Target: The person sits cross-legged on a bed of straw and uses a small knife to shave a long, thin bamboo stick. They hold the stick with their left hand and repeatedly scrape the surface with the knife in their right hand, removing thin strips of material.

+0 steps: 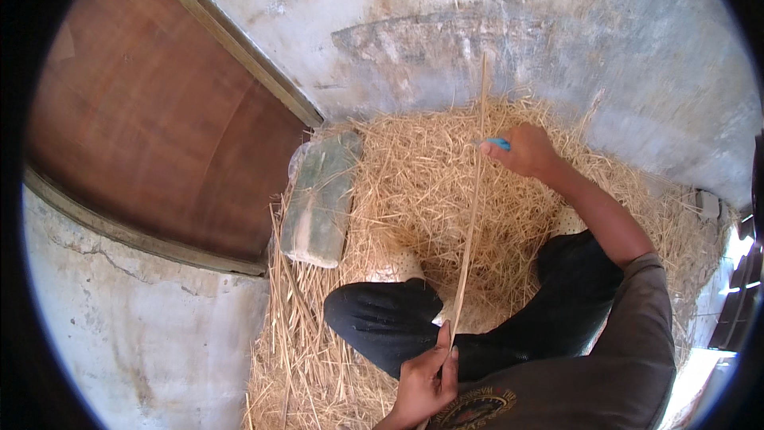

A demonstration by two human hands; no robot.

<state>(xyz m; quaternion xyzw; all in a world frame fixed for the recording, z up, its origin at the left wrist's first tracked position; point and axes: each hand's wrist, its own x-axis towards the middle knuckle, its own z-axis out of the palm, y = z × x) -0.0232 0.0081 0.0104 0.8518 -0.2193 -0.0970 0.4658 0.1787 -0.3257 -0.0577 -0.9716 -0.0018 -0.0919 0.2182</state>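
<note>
A long, thin, pale strip (471, 231), looking like split bamboo or cane, rises from my lap toward the wall. Its lower end is pinched between the thumb and fingers of my left hand (428, 378). Farther up, my right hand (524, 151) is closed around a small blue-handled tool (500, 143), most of it covered by my fingers. The tool's tip and my right thumb are right at the strip; whether a blade touches it is too small to tell. Both my knees are bent in dark trousers (386, 318).
Straw-like shavings (430, 183) cover the floor between my legs and up to the stained wall (446, 40). A greyish-green block (318, 199) lies left of the pile. Beside it are loose strips (298, 334) and a brown wooden panel (167, 111) in a frame.
</note>
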